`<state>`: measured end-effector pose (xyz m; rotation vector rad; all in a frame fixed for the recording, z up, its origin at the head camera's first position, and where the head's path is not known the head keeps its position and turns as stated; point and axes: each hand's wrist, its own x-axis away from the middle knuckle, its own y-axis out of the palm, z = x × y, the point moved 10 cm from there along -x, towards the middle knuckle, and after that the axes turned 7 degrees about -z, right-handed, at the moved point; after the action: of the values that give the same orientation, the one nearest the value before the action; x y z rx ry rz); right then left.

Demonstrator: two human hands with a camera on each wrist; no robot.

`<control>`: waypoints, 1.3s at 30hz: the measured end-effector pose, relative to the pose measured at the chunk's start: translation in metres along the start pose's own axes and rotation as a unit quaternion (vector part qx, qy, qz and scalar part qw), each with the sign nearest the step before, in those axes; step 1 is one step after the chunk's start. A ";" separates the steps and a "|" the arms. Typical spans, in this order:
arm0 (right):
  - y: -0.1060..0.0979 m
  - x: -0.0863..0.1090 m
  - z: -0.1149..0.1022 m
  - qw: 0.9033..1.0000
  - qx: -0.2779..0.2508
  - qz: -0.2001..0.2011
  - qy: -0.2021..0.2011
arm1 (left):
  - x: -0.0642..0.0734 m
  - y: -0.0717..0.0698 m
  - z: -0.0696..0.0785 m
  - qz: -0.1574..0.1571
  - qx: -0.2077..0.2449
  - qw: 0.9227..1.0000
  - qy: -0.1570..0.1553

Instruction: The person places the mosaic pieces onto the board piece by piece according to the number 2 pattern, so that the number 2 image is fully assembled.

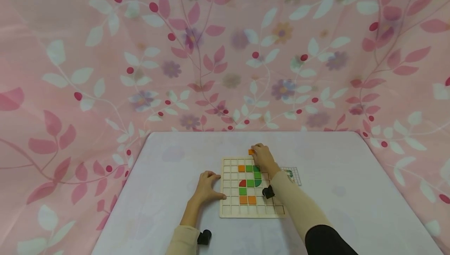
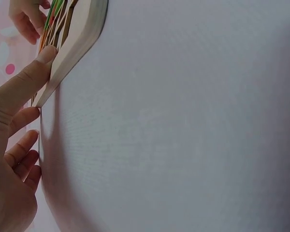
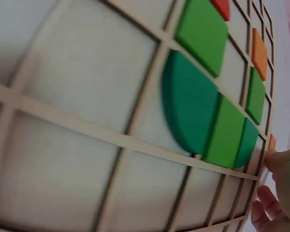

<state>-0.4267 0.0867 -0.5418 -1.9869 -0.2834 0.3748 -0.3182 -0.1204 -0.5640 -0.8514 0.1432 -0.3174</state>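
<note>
A wooden grid board (image 1: 230, 210) lies on the table, its shallow cells partly filled with orange, green and red tiles. My left hand (image 1: 207, 188) is at the board's left edge, thumb on the rim and index fingertip against the side. In the left wrist view that thumb (image 2: 31, 77) lies fairly straight, the other fingers spread below it. Beyond the board's far edge, my right hand (image 1: 264, 159) pinches an orange square tile (image 1: 251, 152) at its fingertips. In the right wrist view only a sliver of that orange tile (image 3: 272, 142) shows beside the thumb.
A printed pattern card (image 1: 297, 175) lies to the right of the board, partly covered by the right forearm. Dark green rounded tiles (image 3: 188, 106) sit in the grid beside green squares (image 3: 203, 36). Pink floral cloth (image 1: 211, 52) hangs behind the white-covered table (image 1: 140, 208).
</note>
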 end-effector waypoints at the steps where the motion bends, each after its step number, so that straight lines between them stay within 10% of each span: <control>1: 0.003 -0.003 0.001 1.000 0.008 -0.024 0.012 | -0.001 0.001 -0.001 -0.003 0.000 1.000 -0.004; 6: 0.008 -0.009 0.003 0.992 0.020 -0.106 0.061 | -0.002 0.004 -0.003 -0.015 -0.009 1.000 -0.015; 15: 0.010 -0.010 -0.002 0.989 0.032 -0.124 0.070 | -0.003 0.001 -0.003 -0.010 -0.006 1.000 -0.017; 25: 0.003 -0.001 0.026 0.991 -0.098 -0.022 0.088 | -0.002 0.004 -0.005 -0.013 -0.004 1.000 -0.023; 39: -0.017 0.025 0.025 0.966 -0.247 0.019 0.080 | -0.002 0.003 -0.004 -0.007 -0.005 1.000 -0.017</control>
<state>-0.4134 0.1240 -0.5402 -2.4999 -0.2532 0.1730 -0.3208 -0.1206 -0.5690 -0.8675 0.1084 -0.3152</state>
